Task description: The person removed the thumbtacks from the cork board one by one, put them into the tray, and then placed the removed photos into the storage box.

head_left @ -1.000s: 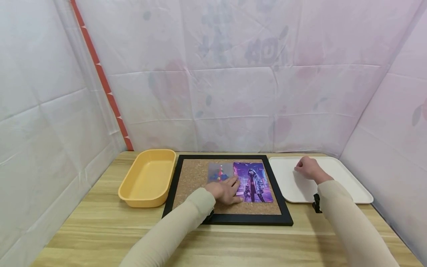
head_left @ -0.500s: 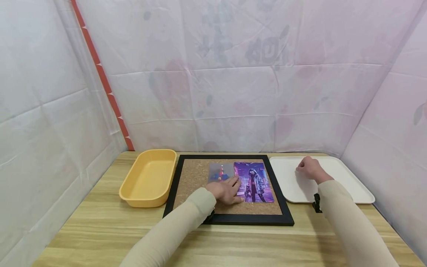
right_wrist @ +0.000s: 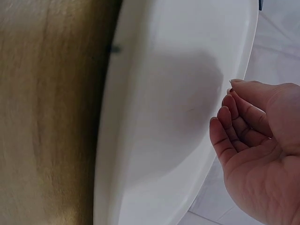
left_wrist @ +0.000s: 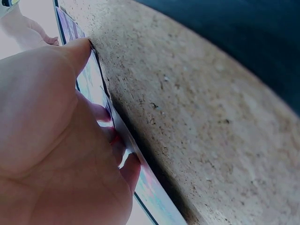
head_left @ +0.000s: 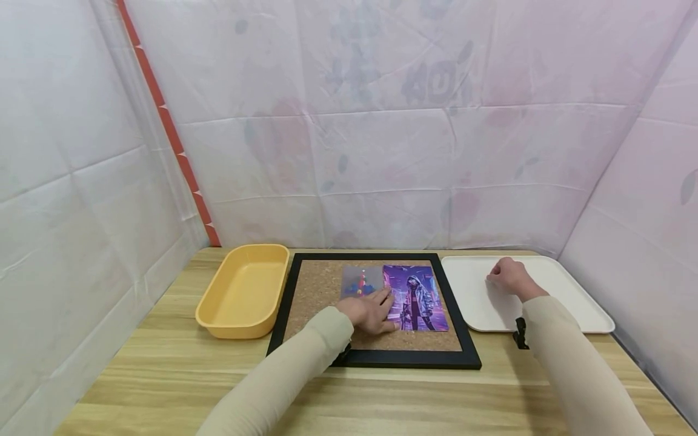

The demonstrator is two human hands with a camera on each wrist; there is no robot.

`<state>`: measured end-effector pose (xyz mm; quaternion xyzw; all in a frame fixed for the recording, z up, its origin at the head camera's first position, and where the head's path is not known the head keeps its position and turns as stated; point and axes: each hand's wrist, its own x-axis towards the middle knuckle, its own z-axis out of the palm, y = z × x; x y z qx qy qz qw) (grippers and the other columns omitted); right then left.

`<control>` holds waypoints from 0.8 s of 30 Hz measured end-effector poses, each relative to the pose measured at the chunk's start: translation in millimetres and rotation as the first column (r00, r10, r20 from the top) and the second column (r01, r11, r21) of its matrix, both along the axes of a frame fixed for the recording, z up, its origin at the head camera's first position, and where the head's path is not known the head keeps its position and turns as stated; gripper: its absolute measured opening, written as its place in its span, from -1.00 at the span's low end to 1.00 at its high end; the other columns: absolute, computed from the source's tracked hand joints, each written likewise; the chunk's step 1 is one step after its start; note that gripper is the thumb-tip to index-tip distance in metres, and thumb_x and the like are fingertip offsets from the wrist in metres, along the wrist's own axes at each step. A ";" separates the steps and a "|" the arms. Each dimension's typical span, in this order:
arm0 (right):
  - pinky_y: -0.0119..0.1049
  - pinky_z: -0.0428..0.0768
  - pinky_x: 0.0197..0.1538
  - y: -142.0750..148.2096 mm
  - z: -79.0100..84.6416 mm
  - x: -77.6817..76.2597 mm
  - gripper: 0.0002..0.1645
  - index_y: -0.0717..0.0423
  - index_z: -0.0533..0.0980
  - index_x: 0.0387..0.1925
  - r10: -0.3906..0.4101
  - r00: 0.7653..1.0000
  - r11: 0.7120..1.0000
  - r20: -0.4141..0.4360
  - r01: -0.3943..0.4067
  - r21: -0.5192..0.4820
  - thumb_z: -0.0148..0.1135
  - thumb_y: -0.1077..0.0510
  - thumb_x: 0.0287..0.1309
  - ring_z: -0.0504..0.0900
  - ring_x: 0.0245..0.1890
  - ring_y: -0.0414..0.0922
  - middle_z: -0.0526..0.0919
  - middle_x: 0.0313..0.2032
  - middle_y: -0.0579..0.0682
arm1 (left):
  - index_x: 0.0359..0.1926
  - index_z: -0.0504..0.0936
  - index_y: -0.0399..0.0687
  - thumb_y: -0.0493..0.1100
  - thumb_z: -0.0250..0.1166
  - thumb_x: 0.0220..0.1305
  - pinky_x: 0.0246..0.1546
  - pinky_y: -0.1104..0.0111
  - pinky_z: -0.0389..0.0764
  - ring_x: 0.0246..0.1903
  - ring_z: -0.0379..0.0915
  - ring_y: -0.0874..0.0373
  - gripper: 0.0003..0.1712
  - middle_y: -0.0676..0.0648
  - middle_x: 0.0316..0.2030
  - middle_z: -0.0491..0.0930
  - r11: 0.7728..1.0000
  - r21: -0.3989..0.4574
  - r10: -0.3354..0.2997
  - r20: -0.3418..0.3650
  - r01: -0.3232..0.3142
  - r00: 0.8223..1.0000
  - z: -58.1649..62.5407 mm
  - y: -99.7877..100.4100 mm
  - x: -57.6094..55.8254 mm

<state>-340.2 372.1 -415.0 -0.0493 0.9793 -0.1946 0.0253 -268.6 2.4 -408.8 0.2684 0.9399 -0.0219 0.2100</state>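
My left hand (head_left: 372,312) lies with its fingers spread over two picture sheets on a black-framed cork board (head_left: 319,287). One is a purple poster (head_left: 420,303) of a hooded figure; the other, a grey picture (head_left: 351,275) with red and blue shapes, is partly hidden under the hand. In the left wrist view, the thumb (left_wrist: 79,51) and fingertips press along the edge of the sheets, which stands slightly off the cork. My right hand (head_left: 511,277) hovers over a white tray (head_left: 567,303), fingers curled and thumb tip against the index finger. No object shows between them.
A yellow bin (head_left: 245,290) stands to the left of the board. The wooden table (head_left: 382,399) extends in front. White patterned sheeting (head_left: 382,151) hangs behind and at both sides, close to the back of the bin and the tray.
The head view has shifted very slightly. Both hands and the sheets otherwise keep their places.
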 end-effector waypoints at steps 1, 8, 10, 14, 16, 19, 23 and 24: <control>-0.16 0.57 -0.33 0.2 -0.2 0.1 -0.71 0.53 0.63 -0.28 -0.002 1.000 1.000 0.005 0.002 -0.001 0.17 0.28 0.27 0.58 -0.40 0.05 0.67 -0.43 0.22 | 0.66 -0.05 0.05 0.37 -0.05 0.52 0.54 0.32 0.02 0.61 -0.31 0.19 -0.09 0.05 0.65 -0.22 1.000 -0.001 -0.001 0.000 0.001 1.000 -0.1 0.0 -0.1; -0.17 0.56 -0.34 2.8 -3.3 0.0 -0.73 0.50 0.65 -0.33 0.004 1.000 1.000 -0.005 -0.004 -0.002 0.17 0.29 0.21 0.59 -0.40 0.06 0.68 -0.45 0.20 | 0.66 -0.06 0.05 0.37 -0.04 0.52 0.54 0.31 0.03 0.61 -0.30 0.19 -0.08 0.05 0.65 -0.22 1.000 0.005 -0.002 -0.002 0.002 1.000 -0.7 -0.3 -0.3; -0.15 0.58 -0.32 3.4 -4.0 -0.1 -0.73 0.49 0.66 -0.33 0.001 1.000 1.000 -0.008 -0.001 -0.003 0.18 0.29 0.20 0.61 -0.39 0.07 0.69 -0.44 0.20 | 0.66 -0.06 0.05 0.37 -0.04 0.52 0.54 0.31 0.04 0.61 -0.30 0.19 -0.08 0.05 0.65 -0.21 1.000 0.006 -0.002 -0.004 0.002 1.000 -0.7 -0.4 -0.4; -0.09 0.60 -0.29 4.8 -5.1 -0.6 -0.74 0.50 0.65 -0.32 -0.004 1.000 1.000 0.000 0.004 0.000 0.18 0.29 0.22 0.62 -0.38 0.09 0.70 -0.42 0.23 | 0.66 -0.05 0.05 0.37 -0.04 0.52 0.54 0.31 0.04 0.61 -0.29 0.18 -0.08 0.05 0.65 -0.21 1.000 0.005 -0.004 -0.009 0.004 1.000 -0.5 -0.5 -0.5; -0.07 0.61 -0.27 4.9 -5.4 -0.6 -0.73 0.50 0.65 -0.32 -0.008 1.000 1.000 0.007 0.008 0.000 0.18 0.29 0.23 0.62 -0.37 0.09 0.69 -0.42 0.23 | 0.66 -0.05 0.05 0.37 -0.04 0.52 0.54 0.31 0.04 0.61 -0.29 0.18 -0.08 0.05 0.65 -0.20 1.000 0.004 -0.005 -0.010 0.005 1.000 -0.5 -0.4 -0.5; -0.08 0.60 -0.27 5.1 -5.7 -0.4 -0.73 0.50 0.65 -0.32 -0.011 1.000 1.000 0.014 0.011 0.005 0.19 0.27 0.24 0.62 -0.36 0.09 0.69 -0.42 0.22 | 0.65 -0.04 0.05 0.37 -0.04 0.52 0.54 0.31 0.04 0.61 -0.29 0.18 -0.08 0.05 0.65 -0.20 1.000 0.003 -0.005 -0.011 0.005 1.000 -0.9 -0.5 -0.9; -0.13 0.58 -0.29 5.5 -5.9 -0.2 -0.74 0.48 0.65 -0.34 -0.021 1.000 1.000 0.023 0.021 -0.002 0.21 0.27 0.25 0.60 -0.37 0.07 0.68 -0.44 0.20 | 0.66 -0.05 0.04 0.36 -0.04 0.52 0.54 0.31 0.03 0.61 -0.30 0.18 -0.09 0.04 0.65 -0.21 1.000 0.006 -0.006 -0.006 0.007 1.000 -0.6 -0.5 -0.8; -0.14 0.57 -0.29 5.5 -5.8 0.0 -0.75 0.47 0.64 -0.35 -0.022 0.999 1.000 0.023 0.022 -0.006 0.21 0.27 0.24 0.60 -0.37 0.07 0.67 -0.44 0.19 | 0.66 -0.05 0.04 0.36 -0.05 0.52 0.54 0.31 0.03 0.61 -0.30 0.18 -0.09 0.04 0.65 -0.21 1.000 0.006 -0.007 -0.005 0.007 1.000 -0.5 -0.5 -0.8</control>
